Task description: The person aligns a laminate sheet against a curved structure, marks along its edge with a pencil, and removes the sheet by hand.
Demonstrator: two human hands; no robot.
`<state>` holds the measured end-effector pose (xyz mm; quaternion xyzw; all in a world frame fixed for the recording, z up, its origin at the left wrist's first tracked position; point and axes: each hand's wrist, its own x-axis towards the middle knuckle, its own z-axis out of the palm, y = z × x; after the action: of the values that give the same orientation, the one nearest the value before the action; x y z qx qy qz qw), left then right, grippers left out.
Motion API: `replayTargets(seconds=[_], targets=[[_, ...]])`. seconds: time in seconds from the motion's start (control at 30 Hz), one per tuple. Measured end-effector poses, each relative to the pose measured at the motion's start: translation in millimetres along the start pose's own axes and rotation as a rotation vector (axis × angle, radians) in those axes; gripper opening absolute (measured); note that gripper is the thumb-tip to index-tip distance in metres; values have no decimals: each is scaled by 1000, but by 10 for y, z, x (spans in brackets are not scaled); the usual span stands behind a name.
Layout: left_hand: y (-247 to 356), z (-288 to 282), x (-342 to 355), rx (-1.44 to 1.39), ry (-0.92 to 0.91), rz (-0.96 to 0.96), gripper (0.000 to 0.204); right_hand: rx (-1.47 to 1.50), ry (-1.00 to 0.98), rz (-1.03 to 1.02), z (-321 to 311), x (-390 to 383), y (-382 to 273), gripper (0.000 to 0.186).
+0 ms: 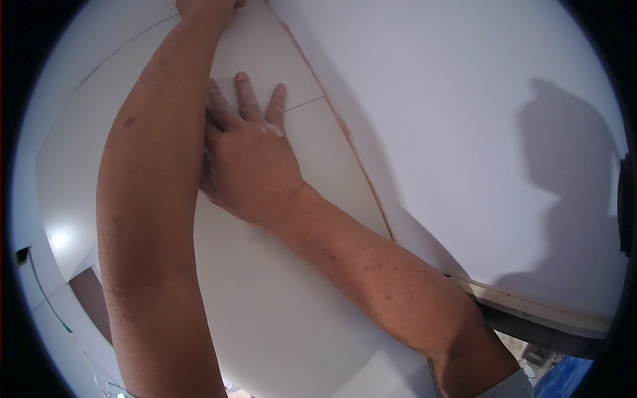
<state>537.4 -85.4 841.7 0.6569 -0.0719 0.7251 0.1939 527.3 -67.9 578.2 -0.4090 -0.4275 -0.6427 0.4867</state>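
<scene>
Across the middle spreads a surface of large cream tiles point(265, 278), with a thin grey joint running between two of them. My right hand point(255, 156) presses on the tile just below this joint. Its fingers are stretched apart and carry whitish dust; the thumb side is hidden behind my left forearm. My left arm reaches up past it to the top of the view. There my left hand point(207, 6) is mostly cut off by the frame, near the upper tile, so its fingers and anything in them cannot be made out.
A smooth white wall point(451, 119) meets the tiles at the right along an uneven orange-brown edge. My shadow falls on it. Lower right, a pale ledge point(531, 305) has a blue item point(567, 377) below. At left, a thin cable point(48, 302) hangs from a dark wall opening point(23, 256).
</scene>
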Motion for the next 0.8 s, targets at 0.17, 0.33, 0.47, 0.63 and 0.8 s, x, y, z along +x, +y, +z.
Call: replayTargets(seconds=[0.17,0.33,0.47,0.63,0.8], targets=[[-11,-30,-67,-588,-204,-110,30,-5,-22,-25,3,10,5,62],[-92,-34,53,295,-361,195,35,9,17,-25,7,31,3,62],[-104,-22,197,-43,-384,59,30,-14,19,-26,8,53,-3,63],[10,27,86,38,-148,138,20,-1,16,-23,25,73,-5,65],[197,25,-129,18,-12,15,19,-4,33,-21,41,74,7,65]])
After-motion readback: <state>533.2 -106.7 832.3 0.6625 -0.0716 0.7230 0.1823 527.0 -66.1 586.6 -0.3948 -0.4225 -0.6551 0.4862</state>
